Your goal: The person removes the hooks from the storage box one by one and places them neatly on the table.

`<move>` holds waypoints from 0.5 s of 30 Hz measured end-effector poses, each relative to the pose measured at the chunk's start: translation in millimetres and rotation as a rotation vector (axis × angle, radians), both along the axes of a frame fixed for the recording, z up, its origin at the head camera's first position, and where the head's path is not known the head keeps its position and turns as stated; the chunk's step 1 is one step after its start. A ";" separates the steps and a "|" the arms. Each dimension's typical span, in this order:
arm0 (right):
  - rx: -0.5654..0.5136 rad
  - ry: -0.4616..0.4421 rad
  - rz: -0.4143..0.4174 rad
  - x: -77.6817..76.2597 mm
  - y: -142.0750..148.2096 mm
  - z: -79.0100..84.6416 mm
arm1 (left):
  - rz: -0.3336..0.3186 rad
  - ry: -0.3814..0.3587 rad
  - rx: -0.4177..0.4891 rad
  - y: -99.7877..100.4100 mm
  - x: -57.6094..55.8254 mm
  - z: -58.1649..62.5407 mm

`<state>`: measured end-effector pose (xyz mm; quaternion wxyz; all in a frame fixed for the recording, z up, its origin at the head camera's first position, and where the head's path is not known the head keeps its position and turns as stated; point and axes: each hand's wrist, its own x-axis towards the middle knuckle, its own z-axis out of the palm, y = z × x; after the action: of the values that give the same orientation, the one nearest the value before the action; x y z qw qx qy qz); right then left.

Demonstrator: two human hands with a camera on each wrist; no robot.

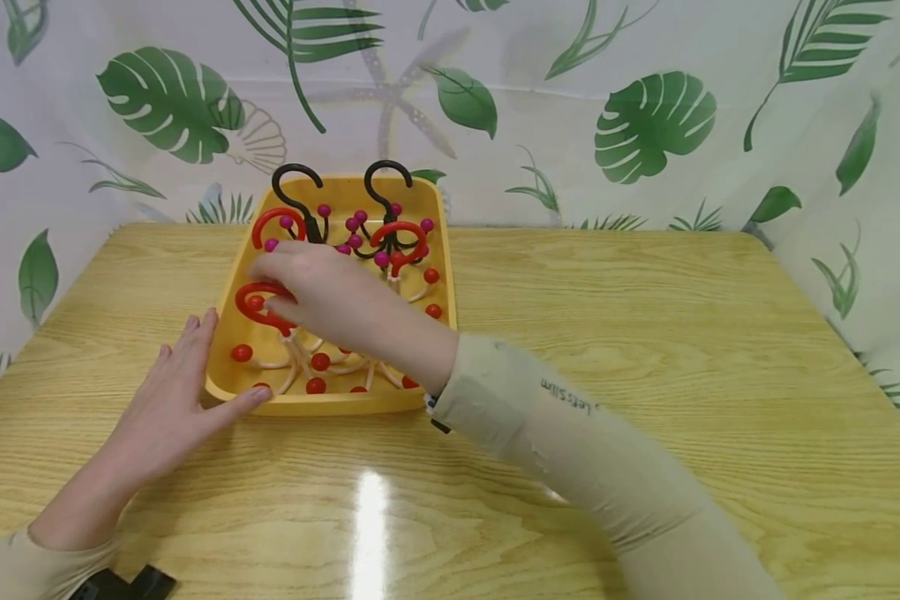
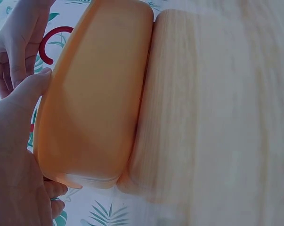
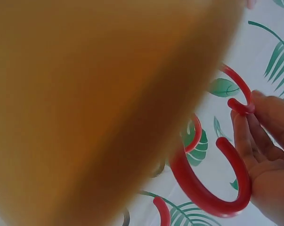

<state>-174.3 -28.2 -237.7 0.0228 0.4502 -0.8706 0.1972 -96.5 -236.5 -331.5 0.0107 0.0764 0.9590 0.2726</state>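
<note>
Two hands, 1 yellow tray (image 1: pixel 330 405): it sits on the wood-look table (image 1: pixel 607 333) nr the back edge, leaf-print cloth (image 1: pixel 540 50) behind. Your L hand (image 1: pixel 176 400) is spread wide at the front-L corner, thumb on the front rim, fingers laid along the outside of the L wall, prob. to stop it sliding while the R works. Your R hand (image 1: pixel 322 283) reaches over from the R; wrist & sleeve (image 1: pixel 562 433) hide part of what's under. R wrist view: thumb & fingers look narrowed on a red hook (image 3: pixel 237 105), pinching it nr its end, prob. bc that bit stands up & is easiest to get at. Which hook that is in the head view, can't tell. Red hooks (image 1: pixel 396 259) w/ pale arms (image 1: pixel 297 357) & red balls (image 1: pixel 242 353) sit mid to front; 2 black hooks (image 1: pixel 312 229) w/ magenta balls (image 1: pixel 361 216) at the back, tops above the rim. Looks grouped by colour; hooks point up, prob. bc the splayed arms prop them.
</note>
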 end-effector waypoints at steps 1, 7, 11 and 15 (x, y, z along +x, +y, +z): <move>0.009 0.017 -0.004 0.3 -0.5 -0.6 | 0.000 0.000 0.001 0.1 0.0 0.1; 0.004 0.066 -0.022 1.5 -2.5 -2.9 | 0.003 -0.012 0.002 0.3 -0.6 0.0; -0.025 0.056 -0.039 3.0 -3.7 -3.2 | 0.007 -0.014 0.006 0.3 -1.1 -0.5; -0.049 0.075 -0.050 4.9 -3.6 -1.9 | 0.006 -0.010 0.013 0.4 -0.9 -0.6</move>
<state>-169.3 -31.7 -239.7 0.0712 0.4348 -0.8749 0.2011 -97.4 -236.2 -332.1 0.0142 0.0722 0.9574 0.2793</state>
